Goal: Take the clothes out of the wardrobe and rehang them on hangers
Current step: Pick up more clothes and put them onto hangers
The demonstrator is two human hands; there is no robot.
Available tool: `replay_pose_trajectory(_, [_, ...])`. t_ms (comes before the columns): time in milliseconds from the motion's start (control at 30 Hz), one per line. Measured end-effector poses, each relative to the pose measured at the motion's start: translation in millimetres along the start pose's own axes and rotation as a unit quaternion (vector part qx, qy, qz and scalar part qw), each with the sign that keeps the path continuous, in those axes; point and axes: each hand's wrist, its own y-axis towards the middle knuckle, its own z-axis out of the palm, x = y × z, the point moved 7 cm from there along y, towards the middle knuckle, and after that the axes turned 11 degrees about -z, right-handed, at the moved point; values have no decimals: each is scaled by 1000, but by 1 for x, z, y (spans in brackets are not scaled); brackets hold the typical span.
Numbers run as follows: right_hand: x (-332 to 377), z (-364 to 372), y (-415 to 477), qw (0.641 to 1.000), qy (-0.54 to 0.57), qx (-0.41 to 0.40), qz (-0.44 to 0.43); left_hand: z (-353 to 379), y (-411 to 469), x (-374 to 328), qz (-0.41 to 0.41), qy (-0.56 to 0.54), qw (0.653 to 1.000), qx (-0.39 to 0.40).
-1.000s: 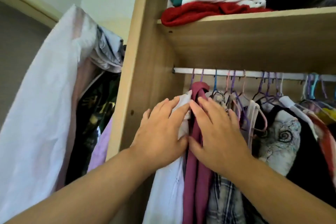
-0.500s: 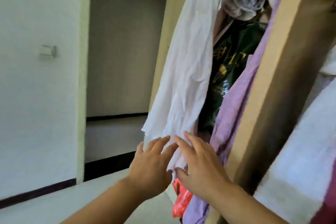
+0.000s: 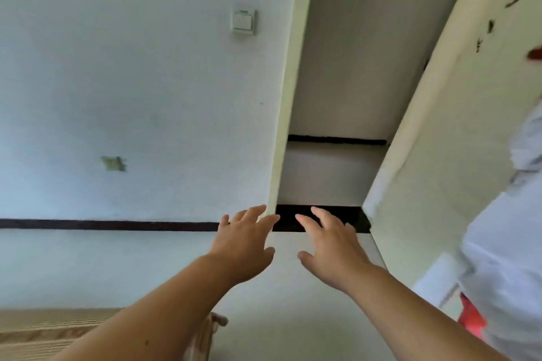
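left hand (image 3: 243,246) and right hand (image 3: 328,246) are held out, fingers spread, nothing gripped | pale garment (image 3: 504,258) is seen at right edge, wardrobe unseen | hands likely kept free for a garment

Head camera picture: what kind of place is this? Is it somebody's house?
Probably a room inside a home. A light switch sits on the white wall, a doorway opens onto another room, and pale clothing hangs at the right edge.
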Motion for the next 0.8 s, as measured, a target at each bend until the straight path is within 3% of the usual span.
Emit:
replay_pose_trajectory(400, [6,48,258,985,29,60,-159,10,154,137,-183,-3,983,-1])
replay_pose_trajectory(567, [11,49,378,950,6,126,-284,-1,229,182,-290,-26,956,-26])
replay_pose_trajectory(800, [66,37,513,912,10,138,-386,-22,271,250,-417,-39,907,-45])
